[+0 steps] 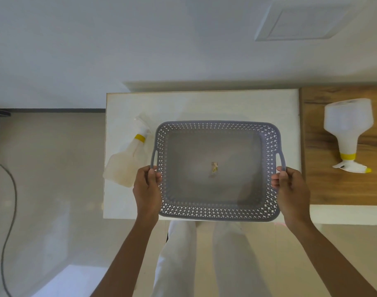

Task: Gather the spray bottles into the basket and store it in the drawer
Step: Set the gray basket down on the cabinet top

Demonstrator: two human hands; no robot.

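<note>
A grey perforated plastic basket point(217, 213) sits over the white cabinet top point(204, 103), with only a small scrap inside it. My left hand point(148, 187) grips its left handle and my right hand point(290, 187) grips its right handle. A clear spray bottle point(124, 166) with a yellow collar lies on its side just left of the basket, nozzle pointing away. A white spray bottle point(348, 123) with a yellow collar lies on the wooden surface to the right, nozzle toward me.
The wooden counter point(333, 189) adjoins the white top on the right. A tiled floor with a grey cable point(9, 211) lies to the left. My legs in white trousers point(204, 264) stand at the cabinet's front edge. No drawer is visible.
</note>
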